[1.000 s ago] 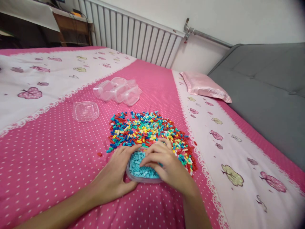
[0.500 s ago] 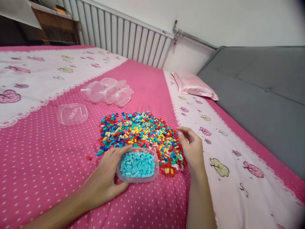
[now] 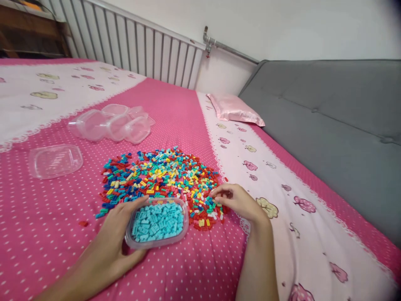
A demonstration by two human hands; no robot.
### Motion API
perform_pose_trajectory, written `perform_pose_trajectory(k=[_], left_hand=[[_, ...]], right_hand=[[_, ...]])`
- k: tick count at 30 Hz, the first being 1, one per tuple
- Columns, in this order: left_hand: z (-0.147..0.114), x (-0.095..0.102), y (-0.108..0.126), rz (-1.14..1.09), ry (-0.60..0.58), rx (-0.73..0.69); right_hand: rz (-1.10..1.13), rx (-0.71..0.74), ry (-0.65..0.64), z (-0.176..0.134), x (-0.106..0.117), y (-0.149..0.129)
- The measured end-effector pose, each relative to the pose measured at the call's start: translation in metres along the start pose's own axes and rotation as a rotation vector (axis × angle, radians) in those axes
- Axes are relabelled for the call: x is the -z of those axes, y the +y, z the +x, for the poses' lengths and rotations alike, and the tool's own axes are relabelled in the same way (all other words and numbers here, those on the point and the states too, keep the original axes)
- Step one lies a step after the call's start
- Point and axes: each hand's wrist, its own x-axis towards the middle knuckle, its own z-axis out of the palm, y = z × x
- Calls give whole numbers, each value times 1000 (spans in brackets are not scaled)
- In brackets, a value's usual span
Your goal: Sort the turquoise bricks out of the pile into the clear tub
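- Both hands are busy: my left hand (image 3: 109, 238) grips the left end of a clear tub (image 3: 163, 242), thumb on the near side and fingers round the far one; my right hand (image 3: 238, 200) has its fingers bent at the right edge of a brick pile (image 3: 159, 171), and I cannot tell whether they pinch anything
- Far left, a clear lid (image 3: 56, 161) lies flat on the pink bedspread (image 3: 200, 271), well apart from my hands, so it can lie there without bothering me
- Next along, one loose red brick (image 3: 83, 223) lies alone near my left arm; I should lift that arm rather than drag it
- Farther back, bunched clear containers (image 3: 115, 125) sit beyond the pile, out of my reach path
- Just in front of the pile, the tub holds light-blue bricks (image 3: 159, 221); soft bedding could let it tip, I judge, so a light, level left grip suits
- At the pile's right edge, fingertips alone should serve best: pinch one small piece, lift it straight up and avoid scattering its neighbours; greens and blues look close in shade, so a second glance would pay
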Motion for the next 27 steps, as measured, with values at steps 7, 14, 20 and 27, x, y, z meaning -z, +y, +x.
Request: perform_pose_trajectory(k=[7,14,20,27], left_hand=[[-1,-1,-5,41,-13,-28],[0,1,-9,17,-9,-42],[2,4,-7,-64,1,50],[-19,3,4,-119,24,64]], right_hand=[[-51,-29,263,4,11,11],[-37,-38,266,6,7,12],[-27,-36,267,9,5,16],[-21,-11,265,16,1,21]])
